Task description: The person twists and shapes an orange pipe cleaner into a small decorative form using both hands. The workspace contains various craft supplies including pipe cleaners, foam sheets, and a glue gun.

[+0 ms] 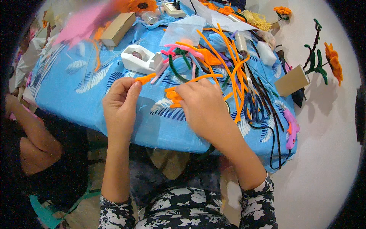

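Note:
My left hand (122, 99) pinches a short folded orange pipe cleaner piece (146, 79) between thumb and fingertips, above the table's front part. My right hand (204, 105) is closed, palm down, over a small pile of orange pipe cleaner pieces (173, 100); its fingertips are partly hidden. Just beyond the left hand stands a white tape dispenser (141, 60). Pink and green pipe cleaners (180, 57) lie in a tangle behind the right hand. To its right, long orange pipe cleaners (233, 72) spread beside dark-handled scissors (252, 107).
A blue leaf-patterned cloth (76, 99) covers the table. A pink glue gun (292, 129) with a cord lies at the right edge. Cardboard boxes (118, 29), an orange flower (334, 63) on a dark green stem, and a power strip (174, 10) stand farther out. Another person's arm (34, 129) is at left.

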A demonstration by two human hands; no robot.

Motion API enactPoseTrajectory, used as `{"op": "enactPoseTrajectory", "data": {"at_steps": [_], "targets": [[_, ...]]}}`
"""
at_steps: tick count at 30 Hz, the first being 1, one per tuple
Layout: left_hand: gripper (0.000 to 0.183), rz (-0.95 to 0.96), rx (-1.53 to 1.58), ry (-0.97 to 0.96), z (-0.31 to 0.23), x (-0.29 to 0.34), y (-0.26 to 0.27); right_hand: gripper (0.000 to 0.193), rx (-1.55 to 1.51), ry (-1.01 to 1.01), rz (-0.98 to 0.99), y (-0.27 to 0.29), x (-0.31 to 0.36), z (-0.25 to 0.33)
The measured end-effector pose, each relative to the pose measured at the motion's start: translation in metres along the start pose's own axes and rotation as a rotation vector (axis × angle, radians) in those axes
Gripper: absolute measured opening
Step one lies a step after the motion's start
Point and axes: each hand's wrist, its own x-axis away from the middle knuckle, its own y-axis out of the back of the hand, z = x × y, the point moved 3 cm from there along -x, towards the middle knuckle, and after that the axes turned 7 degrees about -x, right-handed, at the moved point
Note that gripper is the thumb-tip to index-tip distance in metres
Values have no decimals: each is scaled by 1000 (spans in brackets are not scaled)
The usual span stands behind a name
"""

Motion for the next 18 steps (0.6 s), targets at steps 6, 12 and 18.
{"op": "enactPoseTrajectory", "data": {"at_steps": [6, 12, 18], "targets": [[8, 17, 19, -53, 2, 0, 1, 10, -200, -1, 51, -4, -8, -15], [6, 49, 67, 2, 1, 1, 1, 11, -349, 14, 27, -3, -13, -13], [5, 193, -123, -99, -7, 2, -3, 10, -354, -100, -243, 26, -4, -6]]}}
